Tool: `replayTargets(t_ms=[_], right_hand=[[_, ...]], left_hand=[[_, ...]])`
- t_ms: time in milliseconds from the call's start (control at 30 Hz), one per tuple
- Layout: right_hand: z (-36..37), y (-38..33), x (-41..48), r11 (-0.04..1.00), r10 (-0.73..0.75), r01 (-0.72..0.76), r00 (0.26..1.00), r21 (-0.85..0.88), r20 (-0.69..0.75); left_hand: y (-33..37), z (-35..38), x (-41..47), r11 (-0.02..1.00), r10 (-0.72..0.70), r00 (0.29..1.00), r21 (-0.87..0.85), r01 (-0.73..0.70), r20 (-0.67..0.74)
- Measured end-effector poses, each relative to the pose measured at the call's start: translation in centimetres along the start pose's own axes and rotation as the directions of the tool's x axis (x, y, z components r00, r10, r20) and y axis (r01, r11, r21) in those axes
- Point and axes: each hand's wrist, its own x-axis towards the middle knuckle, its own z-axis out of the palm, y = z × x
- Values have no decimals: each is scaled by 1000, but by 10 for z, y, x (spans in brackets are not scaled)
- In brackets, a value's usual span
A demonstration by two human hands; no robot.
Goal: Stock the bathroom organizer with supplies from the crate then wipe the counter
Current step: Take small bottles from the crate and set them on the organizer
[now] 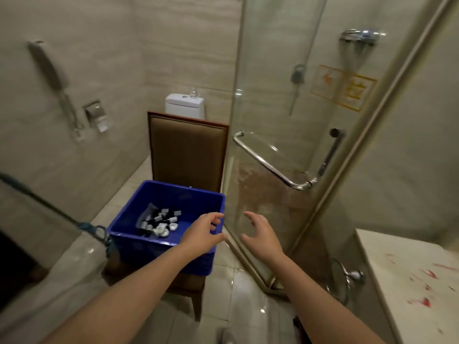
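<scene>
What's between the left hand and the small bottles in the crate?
Nothing in the head view: only bare blue crate floor separates the left hand, hovering over the near right rim, from the small bottles.

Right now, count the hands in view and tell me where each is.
2. The left hand hovers at the blue crate's near right corner, empty; the right hand hangs open before the glass shower door, empty.

One blue crate point(129, 214) holding a heap of small bottles point(159, 223), too jumbled to count; one chair point(187, 150), one toilet point(185, 105), one table point(387, 254), two empty, spread hands: left hand point(202, 233), right hand point(260, 234)
</scene>
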Motion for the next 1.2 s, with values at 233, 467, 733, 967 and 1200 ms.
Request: replayTargets(t_ms=[233, 467, 733, 967, 1200], right_hand=[[28, -23, 87, 991, -132, 131, 976, 19, 171], [48, -36, 162, 973, -225, 232, 927, 12, 301], [77, -38, 212, 947, -300, 319, 852, 29, 428], [106, -37, 239, 942, -316, 330, 790, 70, 525], [139, -34, 264, 956, -254, 291, 771, 31, 584]], left_hand=[[-31, -37, 31, 990, -144, 975, -26, 141, -167], [-47, -61, 60, 957, -288, 915, -132, 260, -282], [-71, -69, 73, 917, -400, 825, -166, 364, -399], [-98, -72, 74, 875, -483, 776, -213, 434, -404], [-137, -82, 90, 839, -542, 759, -190, 509, -361]])
